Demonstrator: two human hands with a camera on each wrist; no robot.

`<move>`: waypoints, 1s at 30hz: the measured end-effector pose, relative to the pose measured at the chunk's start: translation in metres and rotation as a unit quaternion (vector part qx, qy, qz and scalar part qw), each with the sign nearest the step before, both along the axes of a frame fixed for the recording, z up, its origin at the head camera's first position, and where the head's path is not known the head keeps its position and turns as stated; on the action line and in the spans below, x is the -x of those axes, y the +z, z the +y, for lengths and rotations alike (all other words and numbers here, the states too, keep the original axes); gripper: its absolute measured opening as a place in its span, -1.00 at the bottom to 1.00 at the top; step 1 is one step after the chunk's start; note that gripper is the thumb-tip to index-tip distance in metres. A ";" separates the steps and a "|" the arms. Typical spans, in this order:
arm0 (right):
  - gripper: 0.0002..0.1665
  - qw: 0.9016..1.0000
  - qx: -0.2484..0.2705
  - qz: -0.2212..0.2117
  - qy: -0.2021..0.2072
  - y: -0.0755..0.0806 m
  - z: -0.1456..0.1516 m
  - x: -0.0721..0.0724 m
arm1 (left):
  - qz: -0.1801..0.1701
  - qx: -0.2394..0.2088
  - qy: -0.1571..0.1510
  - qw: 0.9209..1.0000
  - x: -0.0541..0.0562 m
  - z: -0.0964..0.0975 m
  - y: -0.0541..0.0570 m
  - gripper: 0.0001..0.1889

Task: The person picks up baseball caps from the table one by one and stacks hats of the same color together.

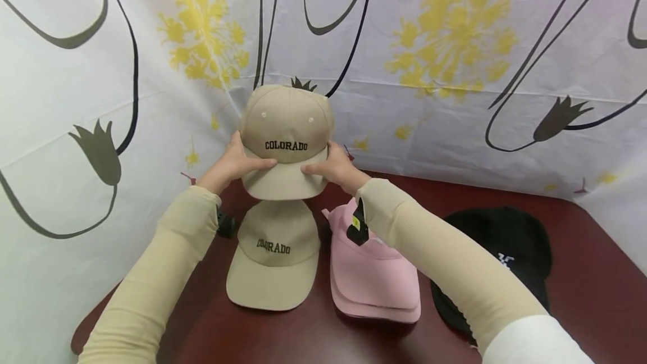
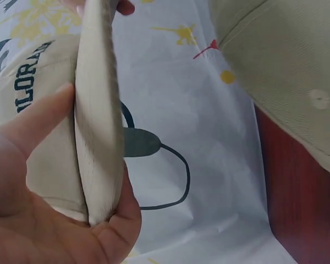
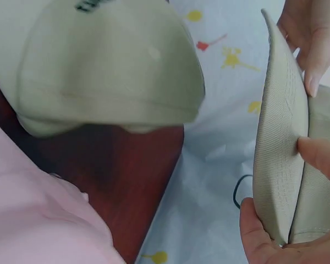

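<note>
Both hands hold a beige baseball cap (image 1: 288, 122) lettered COLORADO, raised over the back of the table. My left hand (image 1: 240, 162) grips its left side, the thumb lying along the seam where brim and crown meet. On the opposite side my right hand (image 1: 336, 164) grips the cap, its thumb on the brim. The left wrist view shows the brim (image 2: 99, 121) edge-on between thumb and fingers. Just below the held cap, a second beige COLORADO cap (image 1: 275, 257) rests on the table, its brim facing me.
Two stacked pink caps (image 1: 374, 280) lie right of the beige cap, partly under the right forearm. Farther right sits a black cap (image 1: 505, 235), partly hidden by the sleeve. A patterned white cloth (image 1: 364, 111) hangs behind the dark red table (image 1: 242, 336).
</note>
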State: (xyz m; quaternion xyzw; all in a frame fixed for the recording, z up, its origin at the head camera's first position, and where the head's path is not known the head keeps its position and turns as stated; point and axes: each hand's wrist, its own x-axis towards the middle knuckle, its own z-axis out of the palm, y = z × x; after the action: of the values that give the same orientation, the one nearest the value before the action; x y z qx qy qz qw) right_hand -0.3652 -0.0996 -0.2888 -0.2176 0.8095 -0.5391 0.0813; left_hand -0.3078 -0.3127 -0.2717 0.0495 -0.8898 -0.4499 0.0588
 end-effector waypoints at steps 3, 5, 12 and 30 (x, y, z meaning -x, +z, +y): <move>-0.16 1.000 -0.008 -0.017 0.007 -0.003 0.003 -0.011 | 0.022 -0.005 -0.032 0.999 -0.006 -0.003 -0.004 0.10; -0.16 0.999 -0.011 -0.031 0.016 -0.006 0.005 -0.019 | 0.026 -0.007 -0.049 0.998 -0.010 -0.004 -0.006 0.08; -0.17 0.997 -0.015 -0.066 0.029 -0.015 0.017 -0.044 | -0.024 0.009 -0.060 0.998 -0.027 -0.004 -0.011 0.10; -0.17 0.999 0.017 -0.028 0.040 -0.068 0.017 -0.104 | -0.058 0.053 -0.148 0.986 -0.072 -0.017 -0.048 -0.07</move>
State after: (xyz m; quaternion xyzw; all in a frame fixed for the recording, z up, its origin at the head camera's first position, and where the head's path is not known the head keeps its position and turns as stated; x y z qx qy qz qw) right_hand -0.2613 -0.0824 -0.3566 -0.2362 0.7885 -0.5546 0.1215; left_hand -0.2356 -0.3298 -0.3198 -0.0602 -0.9118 -0.4021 -0.0573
